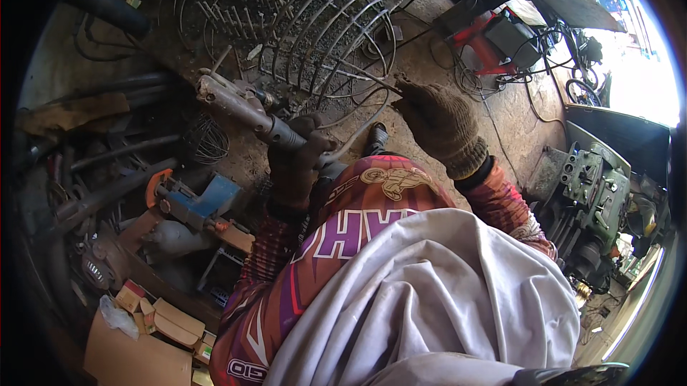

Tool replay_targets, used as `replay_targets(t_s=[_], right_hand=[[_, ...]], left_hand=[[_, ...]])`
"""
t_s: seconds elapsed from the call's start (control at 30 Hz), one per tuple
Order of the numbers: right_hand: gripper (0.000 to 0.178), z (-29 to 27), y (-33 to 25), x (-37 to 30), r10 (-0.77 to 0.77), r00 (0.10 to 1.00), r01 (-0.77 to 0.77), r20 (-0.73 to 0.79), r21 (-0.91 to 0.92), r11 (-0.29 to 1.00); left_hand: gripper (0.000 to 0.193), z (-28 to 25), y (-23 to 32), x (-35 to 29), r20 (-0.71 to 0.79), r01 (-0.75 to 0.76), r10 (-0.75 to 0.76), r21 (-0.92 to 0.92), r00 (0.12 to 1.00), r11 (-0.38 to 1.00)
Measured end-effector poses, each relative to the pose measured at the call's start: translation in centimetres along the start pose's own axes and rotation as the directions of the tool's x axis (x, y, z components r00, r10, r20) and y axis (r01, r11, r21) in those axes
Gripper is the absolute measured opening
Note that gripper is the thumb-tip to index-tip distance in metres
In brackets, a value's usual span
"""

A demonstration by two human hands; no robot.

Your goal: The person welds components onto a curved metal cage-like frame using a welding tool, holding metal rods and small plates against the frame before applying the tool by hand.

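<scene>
My left hand (297,160), in a dark glove, is closed around the ribbed grip of a worn welding electrode holder (240,107). A short rod stub sticks up from the holder's far end, and a grey cable (361,128) curves away from its near end. My right hand (444,125), in a brown knitted glove, pinches the end of a thin metal rod (372,80) that points left over a cage (329,32) of curved metal bars. The cage lies on the floor ahead, and neither hand touches it.
Upright metal pins (247,3) stand left of the cage. A red and grey machine (494,39) with tangled cables is at the far right. Nearer are a green machine (583,193) on the right, a blue metal tool (211,196) on the left, and cardboard boxes (136,350) at the lower left.
</scene>
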State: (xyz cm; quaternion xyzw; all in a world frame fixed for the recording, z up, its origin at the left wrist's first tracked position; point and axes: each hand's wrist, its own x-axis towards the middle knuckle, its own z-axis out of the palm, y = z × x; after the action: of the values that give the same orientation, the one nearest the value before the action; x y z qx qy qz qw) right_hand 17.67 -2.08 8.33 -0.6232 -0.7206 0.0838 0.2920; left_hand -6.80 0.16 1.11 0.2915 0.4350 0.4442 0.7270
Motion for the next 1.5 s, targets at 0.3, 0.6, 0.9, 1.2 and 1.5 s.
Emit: replay_targets(t_s=[0.3, 0.6, 0.9, 1.2, 1.5], right_hand=[[0.028, 0.1, 0.4, -0.7, 0.091, 0.996, -0.091, 0.015, 0.011, 0.996], [0.028, 0.7, 2.0, -0.4, 0.003, 1.0, -0.003, -0.007, 0.046, 0.999], [0.029, 0.5, 1.6, 0.0, -0.026, 1.0, 0.025, 0.006, 0.135, 0.991], [0.024, 0.8, 1.8, 0.0, -0.076, 0.996, 0.082, -0.048, 0.126, 0.989], [0.027, 1.3, 2.6, -0.5, -0.047, 0.996, 0.055, -0.074, 0.11, 0.992]], left_hand=[[0.033, -1.7, 2.0, -2.0, 0.066, -0.013, 0.004, 0.136, 0.998, 0.991], [0.043, -2.1, -0.9, -4.3, 0.008, -0.117, 0.118, 0.242, 0.993, 0.963], [0.043, 0.8, -3.1, -7.2, -0.163, -0.123, 0.216, 0.448, 0.963, 0.886], [0.034, 2.3, -4.2, -8.4, -0.256, -0.068, 0.199, 0.445, 0.946, 0.893], [0.045, -0.7, -5.8, -5.8, -0.09, -0.156, 0.219, 0.452, 0.972, 0.878]])
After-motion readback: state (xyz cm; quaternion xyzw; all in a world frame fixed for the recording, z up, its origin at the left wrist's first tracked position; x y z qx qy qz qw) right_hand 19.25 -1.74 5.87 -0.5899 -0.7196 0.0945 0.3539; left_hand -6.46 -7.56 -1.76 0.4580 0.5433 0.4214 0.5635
